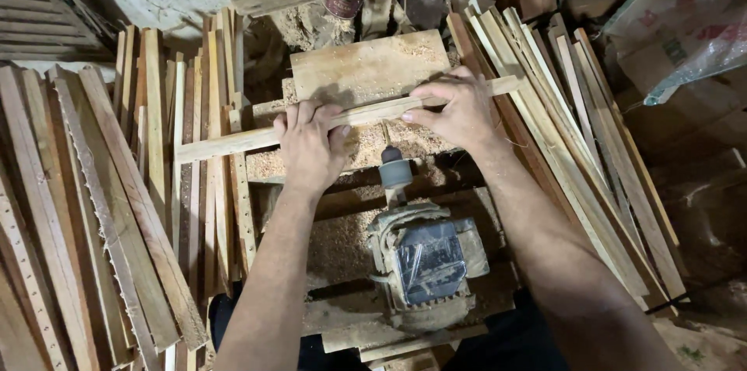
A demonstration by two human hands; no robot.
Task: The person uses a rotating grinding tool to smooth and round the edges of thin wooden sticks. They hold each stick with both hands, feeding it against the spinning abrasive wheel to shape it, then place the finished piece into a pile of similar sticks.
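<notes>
Both hands were clamped down on the same wooden strip (pixel 342 118), so that's where the action was. The left hand (pixel 310 145) lay flat over it, fingers pointing away from the body and pressed together on top of the strip, palm bearing down toward the near edge of the surface (pixel 366 68). The right hand (pixel 459 110) sat further along to the right, fingers curled over the far side and thumb tucked on the near side, so that grip was pinching the strip rather than just resting on it. The strip's long axis ran left to right across the surface, tilted a little so the right end sat farther from the body than the left end. It stuck out past both hands, way more on the left, where it hung over the stacked slats (pixel 156 184). Right between the two hands, just on the near side of the strip, was the spindle tip (pixel 394 165) of the motor (pixel 424 262), pointing away from the body at the strip's near edge, so roughly square to the strip. Couldn't tell if the tip was actually touching the wood. The right hand looked the closer of the two to that tip. Sawdust (pixel 366 145) everywhere underneath, and another pile of slats (pixel 576 145) off the right edge.
</notes>
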